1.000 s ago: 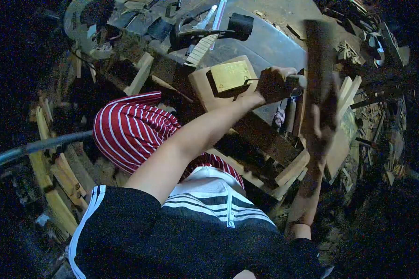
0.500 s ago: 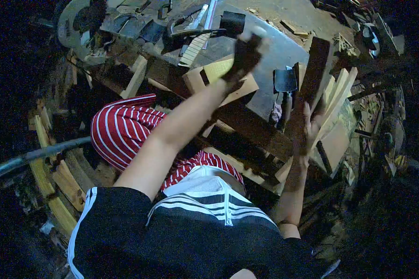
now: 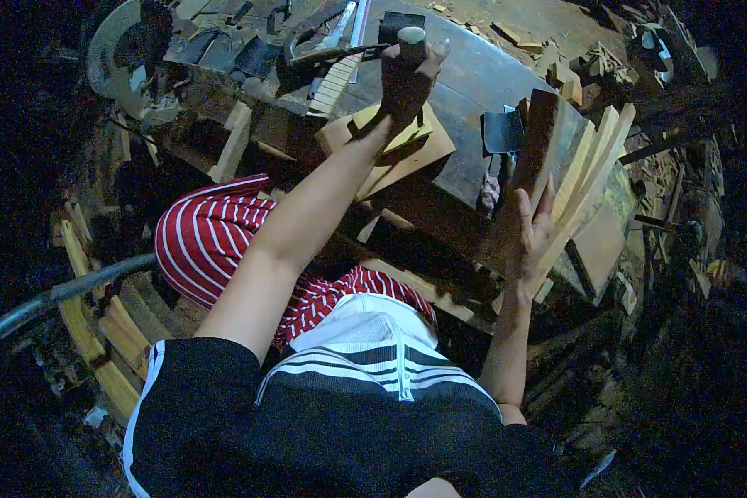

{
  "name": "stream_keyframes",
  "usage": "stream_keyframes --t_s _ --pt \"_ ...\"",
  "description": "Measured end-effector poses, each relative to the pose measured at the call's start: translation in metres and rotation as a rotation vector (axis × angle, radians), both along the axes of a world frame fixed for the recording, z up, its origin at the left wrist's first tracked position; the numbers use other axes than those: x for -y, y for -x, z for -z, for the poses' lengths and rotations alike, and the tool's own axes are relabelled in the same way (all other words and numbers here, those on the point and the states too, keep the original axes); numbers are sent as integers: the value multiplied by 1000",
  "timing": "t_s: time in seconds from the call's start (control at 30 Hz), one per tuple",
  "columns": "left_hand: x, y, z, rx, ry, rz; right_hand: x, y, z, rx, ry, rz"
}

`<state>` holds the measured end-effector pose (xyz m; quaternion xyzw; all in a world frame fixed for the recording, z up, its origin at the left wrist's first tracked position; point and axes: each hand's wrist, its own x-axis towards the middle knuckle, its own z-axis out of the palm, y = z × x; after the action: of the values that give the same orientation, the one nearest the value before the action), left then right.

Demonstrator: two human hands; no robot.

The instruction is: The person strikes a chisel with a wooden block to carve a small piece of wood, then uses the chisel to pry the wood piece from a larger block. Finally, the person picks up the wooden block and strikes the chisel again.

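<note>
My left hand is closed around a tool whose pale rounded end pokes out above the fingers; the rest of it is hidden. Below that hand lie a flat wooden piece and a yellowish block. My right hand is at the lower part of a thick dark wooden board, thumb on its near face and fingers along its right side. Pale wooden strips fan out just right of this board. A dark square blade lies left of it.
The worktop stretches ahead of me. At its upper left are a bow-like tool, a pale segmented strip and another dark square blade. A large round disc stands farther left. Wood scraps lie at upper right.
My left hand has moved up and left with the tool, away from the yellowish block. The dark board and my right hand have shifted slightly left and toward me.
</note>
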<state>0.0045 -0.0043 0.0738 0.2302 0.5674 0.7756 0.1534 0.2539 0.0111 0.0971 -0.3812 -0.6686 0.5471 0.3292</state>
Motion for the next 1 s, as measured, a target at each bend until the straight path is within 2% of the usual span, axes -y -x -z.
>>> stream_keyframes --t_s 0.03,0.07,0.13,0.23,0.27,0.33,0.47,0.53,0.67,0.73,0.77,0.83,0.87,0.9,0.93,0.97,1.0 --pt "-1 1 5 -29 -11 20 0 0 3 54 -152 10" --pt "-2 2 9 -28 -11 20 0 -2 5 55 -153 10" --pt "-3 4 14 -166 -9 7 2 -5 8 -7 44 -42" --pt "-2 5 12 -208 54 10 2 -7 16 16 -32 -9" --pt "-1 2 8 -207 55 10 2 -7 17 17 -31 -9" --pt "-2 -4 -2 2 49 8 3 -8 16 42 50 -8" --pt "-5 0 11 -90 -10 40 7 -6 9 30 169 -15" --pt "-7 0 15 -89 29 91 2 -6 18 30 35 -51" --pt "-8 -2 21 -170 74 63 3 0 22 -51 -14 -16" --pt "-16 -3 25 -524 81 -94 -1 -1 25 -17 -168 -54" --pt "-20 -4 32 -526 81 -95 -1 -1 23 -18 -168 -55" --pt "-33 -14 53 -766 -46 -231 -2 -1 12 38 103 -49" --pt "-35 -18 26 -848 19 -198 -4 0 0 36 103 -51" --pt "-8 -31 8 -764 310 24 -7 2 -16 -39 148 -43" --pt "-8 -34 8 -842 346 88 -10 2 -23 -112 192 -34" --pt "-11 -39 13 -919 381 154 -20 -3 -20 -117 -4 37" --pt "-17 -52 23 -537 211 302 -21 -6 -18 -117 -8 38"
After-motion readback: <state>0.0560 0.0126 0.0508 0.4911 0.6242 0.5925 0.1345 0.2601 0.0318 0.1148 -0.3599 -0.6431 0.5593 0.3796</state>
